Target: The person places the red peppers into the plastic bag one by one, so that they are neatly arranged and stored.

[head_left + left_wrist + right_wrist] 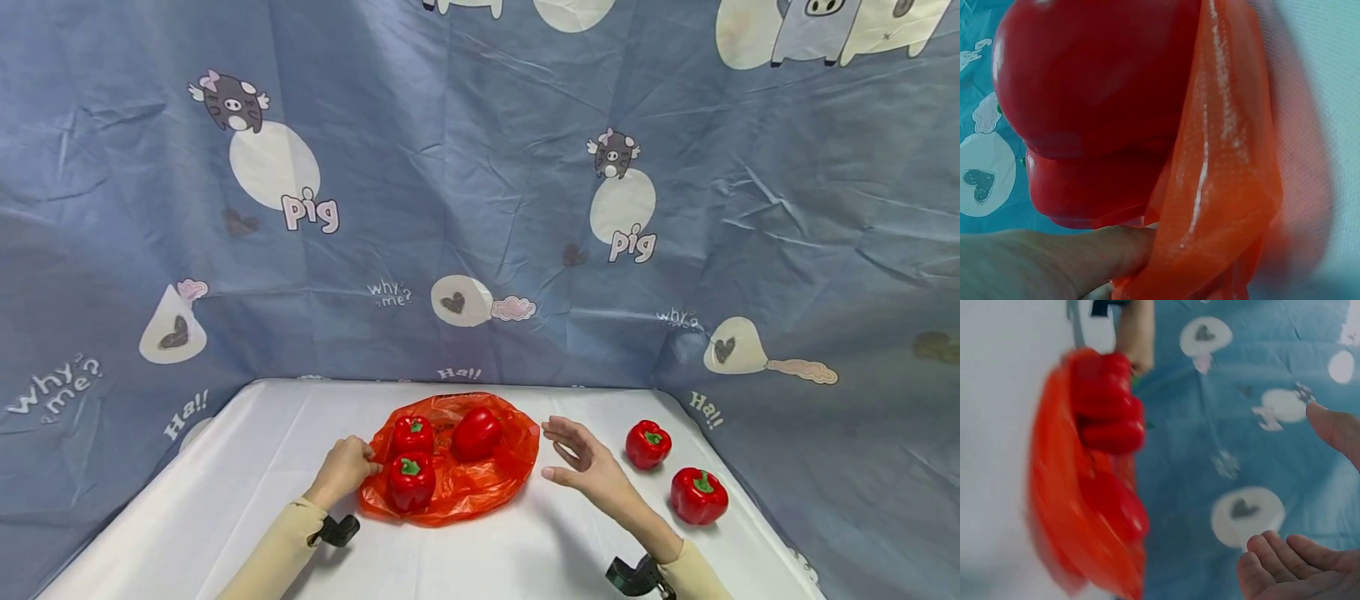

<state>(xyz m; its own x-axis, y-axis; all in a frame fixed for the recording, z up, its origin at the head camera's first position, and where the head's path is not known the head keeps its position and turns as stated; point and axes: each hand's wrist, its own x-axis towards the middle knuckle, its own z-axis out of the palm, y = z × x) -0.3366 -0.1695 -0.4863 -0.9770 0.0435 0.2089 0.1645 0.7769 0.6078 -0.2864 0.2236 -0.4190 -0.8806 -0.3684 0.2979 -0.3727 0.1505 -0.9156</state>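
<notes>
An orange-red plastic bag [480,492] lies spread on the white table with three red bell peppers on it: one at the back left [412,435], one at the front left [411,483] and one on its side at the right [477,433]. My left hand [347,471] pinches the bag's left edge, thumb over the film beside the peppers in the left wrist view. Just right of the bag, my right hand [588,467] is held with thumb and fingers apart and nothing between them. In the right wrist view its fingers [1297,562] are spread from the thumb.
Two more red bell peppers, one farther back [648,444] and one nearer [698,497], stand on the table [285,467] to the right of my right hand. A blue cloth with pig prints [480,208] hangs around the table's back and sides.
</notes>
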